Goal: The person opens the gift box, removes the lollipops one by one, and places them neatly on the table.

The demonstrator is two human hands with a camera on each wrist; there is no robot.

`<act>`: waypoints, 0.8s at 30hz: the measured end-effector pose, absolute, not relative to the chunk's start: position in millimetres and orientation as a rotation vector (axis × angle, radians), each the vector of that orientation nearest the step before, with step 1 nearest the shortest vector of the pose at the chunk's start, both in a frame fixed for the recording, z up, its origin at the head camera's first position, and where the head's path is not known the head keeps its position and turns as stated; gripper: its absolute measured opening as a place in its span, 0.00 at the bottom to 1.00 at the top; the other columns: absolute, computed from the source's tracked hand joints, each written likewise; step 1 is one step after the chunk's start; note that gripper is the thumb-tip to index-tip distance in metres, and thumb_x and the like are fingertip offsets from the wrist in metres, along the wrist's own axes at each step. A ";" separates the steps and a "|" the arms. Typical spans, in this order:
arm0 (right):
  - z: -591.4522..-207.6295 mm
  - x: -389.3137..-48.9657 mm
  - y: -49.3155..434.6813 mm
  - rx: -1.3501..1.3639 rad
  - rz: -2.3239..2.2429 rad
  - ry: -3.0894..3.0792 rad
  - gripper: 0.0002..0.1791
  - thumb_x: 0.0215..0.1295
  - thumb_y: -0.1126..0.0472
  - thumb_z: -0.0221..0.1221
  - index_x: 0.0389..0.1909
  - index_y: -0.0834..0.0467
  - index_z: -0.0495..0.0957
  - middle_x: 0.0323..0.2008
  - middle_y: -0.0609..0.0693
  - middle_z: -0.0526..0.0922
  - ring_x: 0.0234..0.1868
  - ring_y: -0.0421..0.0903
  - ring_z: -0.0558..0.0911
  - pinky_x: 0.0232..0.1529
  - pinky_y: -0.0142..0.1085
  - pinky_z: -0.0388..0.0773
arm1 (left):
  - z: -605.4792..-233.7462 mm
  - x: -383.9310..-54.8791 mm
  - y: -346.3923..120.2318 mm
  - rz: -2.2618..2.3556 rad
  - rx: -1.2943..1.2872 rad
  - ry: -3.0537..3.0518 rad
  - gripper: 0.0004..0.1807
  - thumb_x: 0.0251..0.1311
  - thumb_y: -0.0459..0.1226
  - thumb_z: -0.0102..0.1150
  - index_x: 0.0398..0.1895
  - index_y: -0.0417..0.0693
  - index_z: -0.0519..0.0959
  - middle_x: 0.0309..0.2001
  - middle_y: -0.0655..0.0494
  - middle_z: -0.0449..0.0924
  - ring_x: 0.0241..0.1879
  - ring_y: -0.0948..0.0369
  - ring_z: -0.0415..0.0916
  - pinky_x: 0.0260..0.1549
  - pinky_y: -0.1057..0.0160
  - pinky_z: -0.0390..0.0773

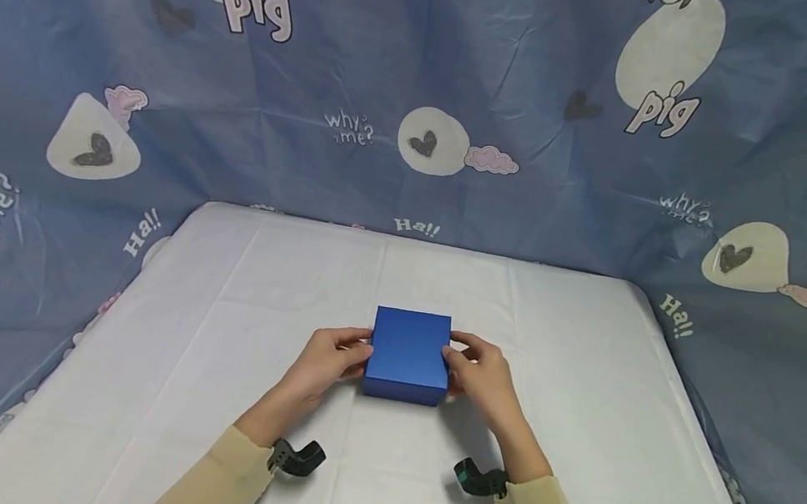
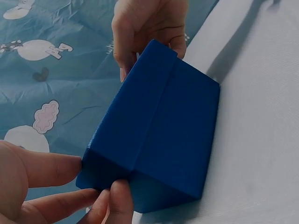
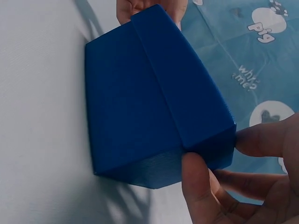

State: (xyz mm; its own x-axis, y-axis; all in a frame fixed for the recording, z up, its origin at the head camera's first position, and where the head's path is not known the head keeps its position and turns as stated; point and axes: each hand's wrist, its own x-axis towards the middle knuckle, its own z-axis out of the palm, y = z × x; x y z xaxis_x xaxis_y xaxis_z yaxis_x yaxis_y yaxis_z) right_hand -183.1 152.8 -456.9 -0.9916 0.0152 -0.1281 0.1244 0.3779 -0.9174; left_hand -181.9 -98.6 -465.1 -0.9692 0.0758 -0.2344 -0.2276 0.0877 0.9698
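Note:
A blue box (image 1: pixel 409 347) with a lid sits at the middle of the white-covered table. In the left wrist view a seam runs below the deep rim of its lid (image 2: pixel 135 102); the right wrist view shows the same lid (image 3: pixel 184 74) from the other side. My left hand (image 1: pixel 332 357) grips the lid's left side, thumb and fingers bent against its edge. Opposite it, my right hand (image 1: pixel 483 373) holds the right side in the same way. The lid appears to sit over the lower part, and what is inside the box is hidden.
White cloth (image 1: pixel 280 270) covers the table around the box. Blue printed fabric (image 1: pixel 351 187) hangs behind the table and at both sides. A black device is strapped to each wrist, the left one (image 1: pixel 298 458) and the right one (image 1: pixel 480 478).

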 end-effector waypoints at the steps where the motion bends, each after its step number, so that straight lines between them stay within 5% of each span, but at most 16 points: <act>1: -455.8 -182.5 152.5 0.124 -1.692 2.530 0.22 0.68 0.57 0.62 0.62 0.57 0.78 0.37 0.59 0.80 0.25 0.49 0.84 0.27 0.46 0.86 | -464.2 -181.4 -99.1 1.975 -0.145 2.142 0.21 0.65 0.30 0.63 0.61 0.39 0.79 0.42 0.45 0.79 0.36 0.58 0.80 0.40 0.58 0.85; 15: -432.7 -176.2 149.1 -0.018 -1.569 2.711 0.23 0.70 0.53 0.60 0.64 0.51 0.77 0.36 0.53 0.84 0.33 0.47 0.83 0.31 0.39 0.83 | -437.9 -175.2 -104.7 1.915 0.024 2.308 0.20 0.67 0.29 0.59 0.62 0.38 0.78 0.43 0.44 0.79 0.37 0.54 0.80 0.40 0.56 0.85; 24: -427.3 -176.4 141.6 -0.066 -1.729 2.608 0.24 0.70 0.56 0.62 0.65 0.50 0.76 0.37 0.56 0.83 0.31 0.49 0.84 0.30 0.40 0.86 | -421.2 -166.2 -110.1 1.731 0.035 2.484 0.24 0.71 0.38 0.58 0.68 0.41 0.74 0.48 0.48 0.79 0.37 0.58 0.83 0.40 0.58 0.85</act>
State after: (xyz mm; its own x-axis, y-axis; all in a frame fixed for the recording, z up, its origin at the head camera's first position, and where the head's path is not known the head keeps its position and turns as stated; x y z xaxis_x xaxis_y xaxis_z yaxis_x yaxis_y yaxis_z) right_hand -176.4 141.6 -427.3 -0.9991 -0.0412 0.0139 -0.0288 0.3887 -0.9209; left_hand -166.2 -110.1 -421.2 -0.9933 0.0839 -0.0801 -0.0461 0.3483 0.9363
